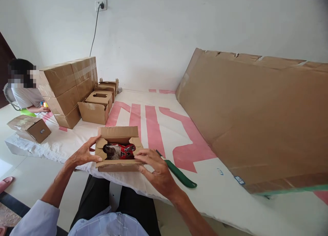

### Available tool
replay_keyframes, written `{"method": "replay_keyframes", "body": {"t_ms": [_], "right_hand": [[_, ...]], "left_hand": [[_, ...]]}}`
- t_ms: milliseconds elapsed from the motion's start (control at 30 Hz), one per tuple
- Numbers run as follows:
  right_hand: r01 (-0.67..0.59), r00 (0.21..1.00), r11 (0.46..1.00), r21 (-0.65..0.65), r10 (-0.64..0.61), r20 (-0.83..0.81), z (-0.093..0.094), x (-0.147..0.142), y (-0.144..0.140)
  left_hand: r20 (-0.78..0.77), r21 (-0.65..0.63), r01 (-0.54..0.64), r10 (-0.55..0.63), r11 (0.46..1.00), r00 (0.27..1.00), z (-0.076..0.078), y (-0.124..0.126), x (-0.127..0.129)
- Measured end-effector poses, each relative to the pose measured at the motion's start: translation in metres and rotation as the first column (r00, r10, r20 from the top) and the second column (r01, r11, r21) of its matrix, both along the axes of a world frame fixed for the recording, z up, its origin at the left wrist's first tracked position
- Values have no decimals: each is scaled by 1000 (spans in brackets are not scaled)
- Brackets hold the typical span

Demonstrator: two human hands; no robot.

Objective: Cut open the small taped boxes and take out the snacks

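Folding the flaps of the small box (pixel 118 150) goes best with both hands working evenly. The left hand (pixel 84 154) rests against the box's left side, fingers loosely spread, thumb near the side flap. The right hand (pixel 156 169) lies over the near right corner, fingers spread flat and pressing the front flap down; neither hand pinches anything. The box sits between the two hands on a white sheet with pink lettering (pixel 153 126), its far flap upright and a red packet (pixel 119 151) showing through the gap. I judge the side flaps should be tucked over the packet first, then the far flap brought down, keeping the packet from bulging up. A green-handled knife (pixel 179 174) lies just right of the right hand; keep the wrist clear of it. Taped boxes (pixel 69 89) stand well beyond the left hand.
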State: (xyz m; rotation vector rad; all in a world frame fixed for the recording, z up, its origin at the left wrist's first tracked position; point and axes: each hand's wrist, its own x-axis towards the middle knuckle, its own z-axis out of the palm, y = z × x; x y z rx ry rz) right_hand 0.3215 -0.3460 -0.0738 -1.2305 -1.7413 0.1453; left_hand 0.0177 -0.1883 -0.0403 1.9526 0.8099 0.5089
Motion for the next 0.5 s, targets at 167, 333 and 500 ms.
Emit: {"method": "replay_keyframes", "body": {"t_ms": [167,333,500], "right_hand": [[67,959,979,193,-117,258,-26,-15,-16],[175,915,933,316,-272,297,-52,-34,-16],[238,912,946,222,-296,285,-37,-45,-7]], "left_hand": [[-100,37,43,-39,998,994,1,2,0],[-129,123,58,-42,991,991,-3,1,6],[-120,141,32,-15,990,993,-4,3,-3]]}}
